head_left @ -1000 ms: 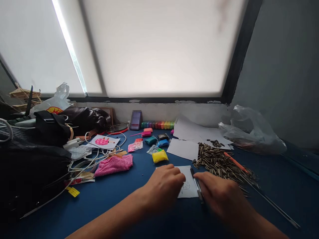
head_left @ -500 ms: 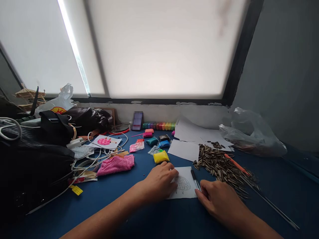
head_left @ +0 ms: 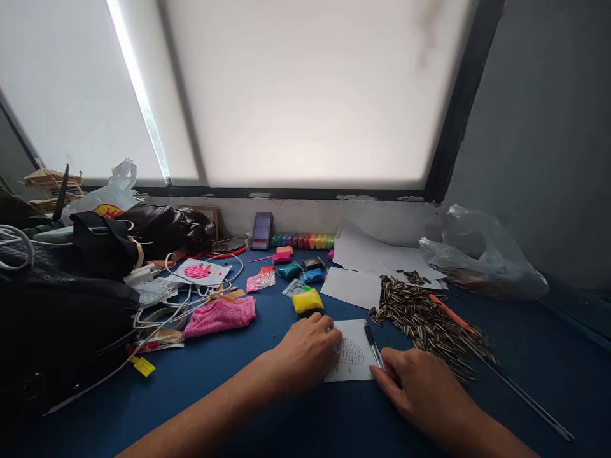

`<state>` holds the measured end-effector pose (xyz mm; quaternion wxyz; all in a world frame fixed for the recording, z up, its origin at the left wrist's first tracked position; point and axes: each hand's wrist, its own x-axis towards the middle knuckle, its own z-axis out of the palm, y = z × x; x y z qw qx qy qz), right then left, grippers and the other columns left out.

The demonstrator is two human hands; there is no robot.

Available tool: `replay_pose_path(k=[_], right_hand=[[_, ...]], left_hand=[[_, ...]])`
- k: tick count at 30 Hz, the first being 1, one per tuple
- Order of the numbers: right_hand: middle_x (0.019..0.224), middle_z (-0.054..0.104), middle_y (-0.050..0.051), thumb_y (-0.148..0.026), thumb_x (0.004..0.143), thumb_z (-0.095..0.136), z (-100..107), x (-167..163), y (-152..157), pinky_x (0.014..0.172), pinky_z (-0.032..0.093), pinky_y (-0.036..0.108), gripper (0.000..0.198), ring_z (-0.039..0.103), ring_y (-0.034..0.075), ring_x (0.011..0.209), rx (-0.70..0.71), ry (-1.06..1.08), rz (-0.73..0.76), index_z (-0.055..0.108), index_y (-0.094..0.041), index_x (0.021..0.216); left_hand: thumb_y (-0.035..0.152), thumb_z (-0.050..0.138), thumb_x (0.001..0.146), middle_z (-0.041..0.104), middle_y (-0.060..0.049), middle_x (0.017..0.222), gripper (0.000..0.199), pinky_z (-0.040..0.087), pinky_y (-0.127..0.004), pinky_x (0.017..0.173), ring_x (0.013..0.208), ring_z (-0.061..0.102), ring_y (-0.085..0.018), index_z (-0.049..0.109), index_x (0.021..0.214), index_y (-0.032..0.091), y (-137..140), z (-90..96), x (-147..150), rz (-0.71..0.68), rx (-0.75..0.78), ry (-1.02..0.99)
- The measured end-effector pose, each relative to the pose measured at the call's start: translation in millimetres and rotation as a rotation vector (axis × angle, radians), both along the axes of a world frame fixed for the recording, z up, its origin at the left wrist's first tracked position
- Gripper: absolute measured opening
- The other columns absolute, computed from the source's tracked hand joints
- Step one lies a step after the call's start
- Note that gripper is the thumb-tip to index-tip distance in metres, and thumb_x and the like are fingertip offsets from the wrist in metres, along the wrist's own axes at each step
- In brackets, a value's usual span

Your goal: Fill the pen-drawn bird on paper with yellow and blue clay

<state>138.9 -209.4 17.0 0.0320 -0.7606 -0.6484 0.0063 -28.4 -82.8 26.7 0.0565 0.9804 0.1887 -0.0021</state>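
Left hand (head_left: 308,348) and right hand (head_left: 415,378) at the drawing (head_left: 354,353)

I have the drawing, a small white sheet, on the blue table (head_left: 346,426) between the two hands. It shows a rounded outline filled with small marks, with short legs below; the left hand hides part of it. That hand is bent over the drawing's left side, fingers curled down. I cannot tell whether it pinches the sheet or only presses on it.

The pen (head_left: 372,342) lies slanted along the drawing's right edge, its black end away from me. The right hand sits at the drawing's lower right corner with its fingers curled, thumb and forefinger at the pen's near end. I can't make out whether they grip the pen or merely touch it.

To the right of the drawing I see a heap of striped seeds (head_left: 415,315), with an orange stick (head_left: 451,313) lying across it. Just beyond the drawing are a yellow packet (head_left: 308,301), near the left hand, and a blank sheet (head_left: 352,286). A pink cloth (head_left: 222,317) lies left of the drawing, well apart from it. Far behind the drawing, I have a phone (head_left: 261,231) propped upright.
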Motion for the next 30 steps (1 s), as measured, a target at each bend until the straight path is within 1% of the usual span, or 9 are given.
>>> replay_pose_path(k=[4,7,13,17,22,27,30], right_hand=[[0.054,0.058,0.001,-0.035,0.095,0.043,-1,1,-1,0.049,0.022,0.027,0.038,0.052,0.016,0.048,0.006,-0.014,0.009,0.037,-0.023,0.06],[0.054,0.058,0.001,-0.037,0.096,0.042,-3,2,-2,0.05,0.022,0.027,0.038,0.052,0.017,0.049,0.012,-0.023,0.019,0.038,-0.023,0.061],[0.055,0.06,0.002,-0.036,0.096,0.042,-7,4,-1,0.049,0.023,0.027,0.037,0.054,0.017,0.048,0.032,-0.031,0.036,0.042,-0.023,0.062],[0.053,0.059,0.001,-0.035,0.095,0.043,-9,5,-2,0.049,0.023,0.027,0.037,0.055,0.018,0.047,0.064,-0.036,0.059,0.042,-0.023,0.061],[0.051,0.057,0.001,-0.038,0.096,0.043,-10,7,-3,0.047,0.021,0.027,0.037,0.054,0.018,0.044,0.146,-0.04,0.096,0.04,-0.024,0.062],[0.05,0.054,-0.002,-0.028,0.097,0.039,-9,8,-3,0.045,0.022,0.026,0.035,0.051,0.014,0.041,0.247,-0.016,0.155,0.04,-0.023,0.063],[0.051,0.053,-0.003,-0.027,0.099,0.036,-9,6,-3,0.046,0.023,0.026,0.036,0.049,0.012,0.04,0.311,0.005,0.194,0.038,-0.024,0.063]], left_hand=[[0.025,0.042,0.092,0.059,-0.01,0.117,0.025,0.051,-0.034,0.083,0.1,0.057,-0.023,0.059,0.109,0.018,4,-5.2,-1,-0.032,0.014,-0.041],[0.024,0.041,0.092,0.06,-0.009,0.112,0.024,0.051,-0.031,0.079,0.094,0.058,-0.021,0.059,0.106,0.017,5,-5.8,-2,-0.043,0.011,-0.046],[0.025,0.041,0.093,0.058,-0.01,0.116,0.025,0.05,-0.032,0.081,0.1,0.056,-0.022,0.058,0.11,0.017,-1,0.5,-1,-0.015,0.01,0.025],[0.026,0.04,0.095,0.056,-0.01,0.119,0.026,0.051,-0.033,0.082,0.102,0.056,-0.022,0.057,0.113,0.018,-2,1.3,-1,-0.013,0.005,0.045],[0.026,0.042,0.094,0.055,-0.01,0.121,0.026,0.05,-0.033,0.084,0.105,0.055,-0.022,0.056,0.115,0.019,0,0.6,-1,-0.008,-0.003,0.049],[0.028,0.043,0.095,0.055,-0.01,0.122,0.027,0.051,-0.033,0.081,0.105,0.055,-0.023,0.056,0.116,0.019,0,-1.6,-1,-0.002,-0.012,0.059],[0.028,0.044,0.094,0.056,-0.009,0.119,0.026,0.051,-0.032,0.078,0.1,0.056,-0.022,0.056,0.114,0.019,1,-5.4,0,-0.014,0.005,0.043]])
